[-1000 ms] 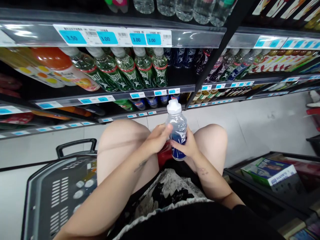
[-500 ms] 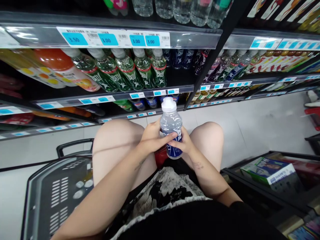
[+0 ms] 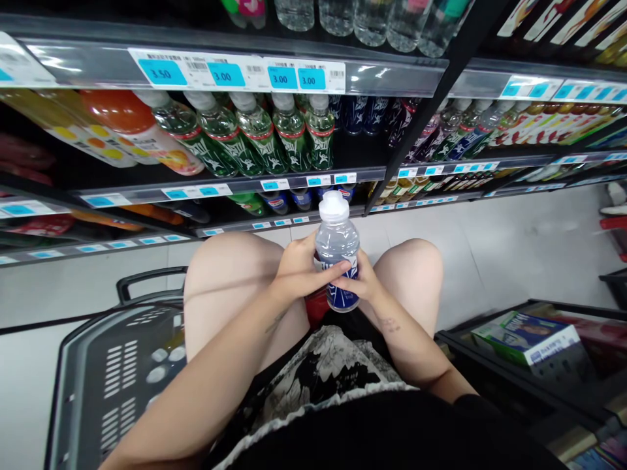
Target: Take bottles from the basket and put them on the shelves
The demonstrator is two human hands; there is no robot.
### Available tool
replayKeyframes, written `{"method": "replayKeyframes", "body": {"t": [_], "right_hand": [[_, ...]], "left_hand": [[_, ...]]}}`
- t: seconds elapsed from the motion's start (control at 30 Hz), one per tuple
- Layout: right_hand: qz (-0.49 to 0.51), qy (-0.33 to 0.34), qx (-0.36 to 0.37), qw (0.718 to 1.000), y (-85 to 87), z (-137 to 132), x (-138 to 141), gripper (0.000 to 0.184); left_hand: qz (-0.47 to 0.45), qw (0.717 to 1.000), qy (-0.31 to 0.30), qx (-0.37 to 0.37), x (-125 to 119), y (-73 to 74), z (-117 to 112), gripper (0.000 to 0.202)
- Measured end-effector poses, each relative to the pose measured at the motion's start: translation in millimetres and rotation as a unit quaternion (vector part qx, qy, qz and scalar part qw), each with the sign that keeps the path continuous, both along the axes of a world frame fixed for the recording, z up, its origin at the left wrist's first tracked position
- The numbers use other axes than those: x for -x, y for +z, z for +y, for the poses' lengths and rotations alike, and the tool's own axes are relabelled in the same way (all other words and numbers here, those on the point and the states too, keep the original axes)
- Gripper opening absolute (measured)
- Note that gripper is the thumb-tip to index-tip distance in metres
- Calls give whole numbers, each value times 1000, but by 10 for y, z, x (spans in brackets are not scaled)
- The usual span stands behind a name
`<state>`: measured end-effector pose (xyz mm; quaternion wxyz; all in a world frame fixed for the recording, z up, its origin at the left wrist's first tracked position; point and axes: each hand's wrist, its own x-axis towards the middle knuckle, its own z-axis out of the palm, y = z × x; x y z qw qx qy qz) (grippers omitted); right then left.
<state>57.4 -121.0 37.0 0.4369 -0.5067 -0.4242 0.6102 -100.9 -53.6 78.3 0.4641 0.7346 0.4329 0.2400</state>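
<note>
I crouch in front of a drinks shelf with a clear bottle (image 3: pixel 336 243) held upright between my knees; it has a white cap and a dark blue label. My left hand (image 3: pixel 298 271) wraps round its middle from the left, fingers across the label. My right hand (image 3: pixel 361 282) grips the lower part from the right. Both hands are closed on the bottle.
A grey shopping basket (image 3: pixel 110 378) with bottles in it stands at my left on the white floor. Black shelves (image 3: pixel 235 179) carry green-labelled bottles (image 3: pixel 274 134), orange drinks and blue price tags. A low black rack (image 3: pixel 533 365) with a green and white box (image 3: pixel 526 336) lies at the right.
The bottle has moved slightly left and turned more upright, and my left hand has closed further round its label. The view shifted a little.
</note>
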Motion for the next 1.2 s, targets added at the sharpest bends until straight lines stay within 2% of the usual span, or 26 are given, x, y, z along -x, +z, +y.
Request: {"method": "replayKeyframes", "body": {"t": [0.2,0.5,1.2], "right_hand": [[-4,-2,-12,1000,8,-15,-12,91],[-18,-17,-4,1000,91,-64,-49,91],[-39,-14,-32,999,-25,-118,-119,83]], "left_hand": [[-15,1000,-9,-17,12,-32,-14,57],[-18,999,-32,1,-39,-15,-10,59],[-34,997,-51,-35,-69,-63,-5,51]]}}
